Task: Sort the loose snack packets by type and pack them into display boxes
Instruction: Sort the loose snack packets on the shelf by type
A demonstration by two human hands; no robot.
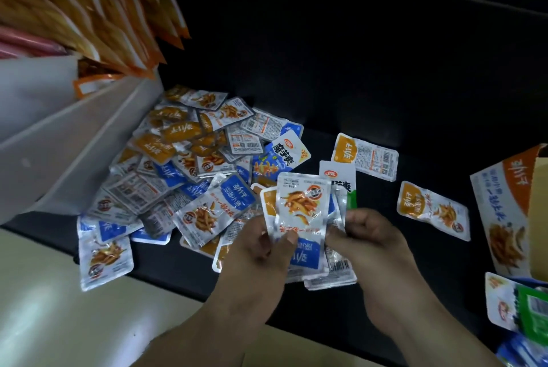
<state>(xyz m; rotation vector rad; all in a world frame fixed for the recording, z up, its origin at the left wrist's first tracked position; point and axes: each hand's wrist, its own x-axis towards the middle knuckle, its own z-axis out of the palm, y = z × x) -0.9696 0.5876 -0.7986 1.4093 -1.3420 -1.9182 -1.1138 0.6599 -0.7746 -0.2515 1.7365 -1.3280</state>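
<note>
Your left hand (261, 251) and right hand (363, 236) pinch one stack (302, 209) (pile (189, 153) just left); black shelf (341, 117) stretches behind, box (501, 206) at right.

Light: dim overall; black table (382, 203) nearly featureless, far side lost in dark.
Glare: soft sheen on foil packets (189, 159) and pale surface (44, 307).
Blur: orange bags (89, 5) smeared.
Edges: wide-angle bending.

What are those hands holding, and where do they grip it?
A fanned stack of silvery foil snack packets, a blue-labelled one in front. The left hand pinches its lower left edge; the right hand holds its right edge.
</note>
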